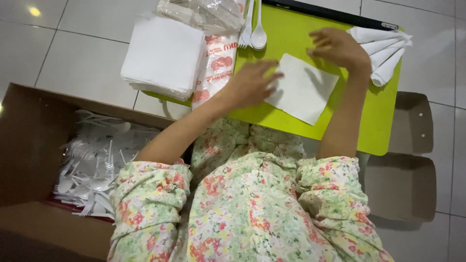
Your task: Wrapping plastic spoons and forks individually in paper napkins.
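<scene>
A white paper napkin (pixel 303 90) lies flat, turned like a diamond, on a lime-green tray (pixel 383 121). My left hand (pixel 250 85) rests palm down on the napkin's left corner, fingers spread. My right hand (pixel 340 48) hovers over the napkin's upper right edge with fingers curled and nothing in it. A white plastic fork and spoon (pixel 253 26) lie side by side at the tray's top edge. Several rolled napkin bundles (pixel 383 48) sit at the tray's right side, beside my right hand.
A stack of white napkins (pixel 162 56) and an opened plastic napkin wrapper (pixel 216 63) lie left of the tray. A cardboard box (pixel 29 145) at left holds many white plastic forks and spoons (pixel 94 165). Another empty cardboard box (pixel 403 174) sits at right on the tiled floor.
</scene>
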